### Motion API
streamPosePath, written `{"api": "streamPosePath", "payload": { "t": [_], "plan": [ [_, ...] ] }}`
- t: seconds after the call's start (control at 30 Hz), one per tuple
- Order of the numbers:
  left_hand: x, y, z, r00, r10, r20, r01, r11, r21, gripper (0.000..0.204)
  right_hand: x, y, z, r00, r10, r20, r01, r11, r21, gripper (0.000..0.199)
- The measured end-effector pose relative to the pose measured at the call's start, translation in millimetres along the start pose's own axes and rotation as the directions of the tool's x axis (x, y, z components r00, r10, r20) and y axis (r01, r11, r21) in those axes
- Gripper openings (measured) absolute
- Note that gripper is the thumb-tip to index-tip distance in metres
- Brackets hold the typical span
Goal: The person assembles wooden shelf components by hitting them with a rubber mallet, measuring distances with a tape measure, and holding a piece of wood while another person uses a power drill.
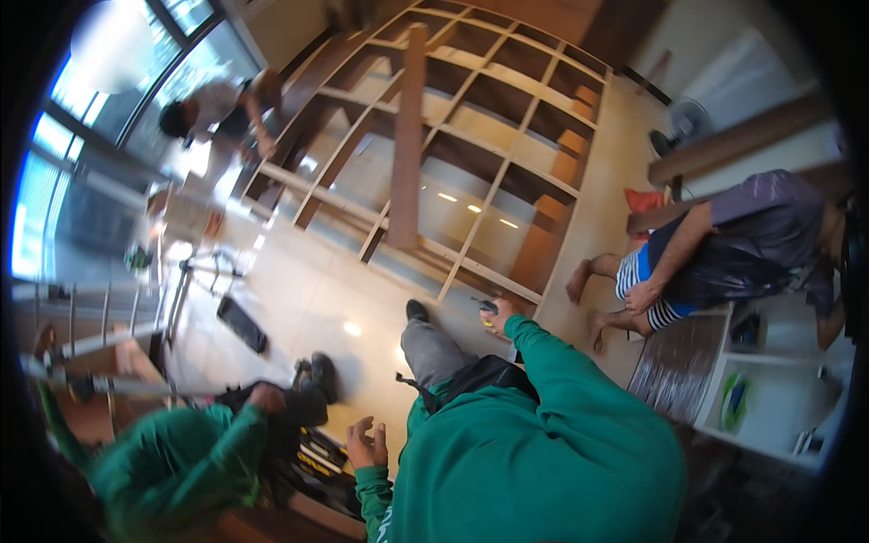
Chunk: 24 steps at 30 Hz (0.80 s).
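Out in front, stretched at the end of a green sleeve: right hand, closed around a small yellow-and-dark tool, too small to name more exactly, held low just short of the near rail of a big wooden shelf frame. Lower and to the left of that, close to the body: left hand, palm up, fingers loosely curled and apart, holding nothing. Just left of the left hand, an open dark tool bag with yellow-handled tools showing, and beyond it a co-worker's hand on a dark bundle, likewise green-sleeved. Between the two hands, a bent knee in grey trousers and a black shoe planted on the glossy floor. Beyond the right hand, frame lying flat, already joined into a grid of compartments, with a long board laid across it, seemingly loose; judged from that, carcass largely together, yet not stood upright and that board not fixed in. Right of the right hand, well apart, a seated barefoot person in a purple top and striped shorts, beside a white shelf unit. Far beyond the frame, another person bending by the window; far left of the left hand, a metal ladder.
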<state>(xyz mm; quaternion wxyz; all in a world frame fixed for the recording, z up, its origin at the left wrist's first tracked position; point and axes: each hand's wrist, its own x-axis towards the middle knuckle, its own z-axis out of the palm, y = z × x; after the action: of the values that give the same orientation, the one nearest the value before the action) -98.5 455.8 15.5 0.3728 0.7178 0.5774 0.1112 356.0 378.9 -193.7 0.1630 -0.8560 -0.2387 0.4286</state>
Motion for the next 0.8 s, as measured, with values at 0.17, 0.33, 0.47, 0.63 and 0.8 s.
{"api": "streamPosePath", "payload": {
  "t": [0.17, 0.33, 0.47, 0.63, 0.8],
  "plan": [
    [111.1, -46.6, 0.1, 0.976, 0.184, 0.117, -0.191, 0.98, 0.052, 0.036, 11.0, -75.9, -10.7, 0.978, -0.186, 0.1, 0.186, 0.983, 0.004, 0.056],
    [236.3, -0.2, -19.4, 0.914, 0.255, 0.315, -0.273, 0.962, 0.013, 0.05, 14.0, -162.0, -9.6, 0.913, -0.39, 0.119, 0.385, 0.921, 0.061, 0.055],
    [299.5, 99.1, -37.6, 0.756, -0.099, 0.647, 0.446, 0.802, -0.398, 0.073, -27.1, -275.6, -21.4, 0.875, -0.483, 0.032, 0.471, 0.866, 0.169, 0.059],
    [374.8, 129.3, -15.6, 0.508, -0.063, 0.859, 0.725, 0.569, -0.387, 0.056, -98.1, -379.9, -27.3, 0.87, -0.463, 0.173, 0.455, 0.886, 0.083, 0.079],
    [394.8, 164.4, -0.1, 0.433, -0.11, 0.895, 0.602, 0.774, -0.196, 0.043, -119.4, -309.0, -25.1, 0.935, -0.306, -0.182, 0.353, 0.86, 0.368, 0.066]
  ]
}}
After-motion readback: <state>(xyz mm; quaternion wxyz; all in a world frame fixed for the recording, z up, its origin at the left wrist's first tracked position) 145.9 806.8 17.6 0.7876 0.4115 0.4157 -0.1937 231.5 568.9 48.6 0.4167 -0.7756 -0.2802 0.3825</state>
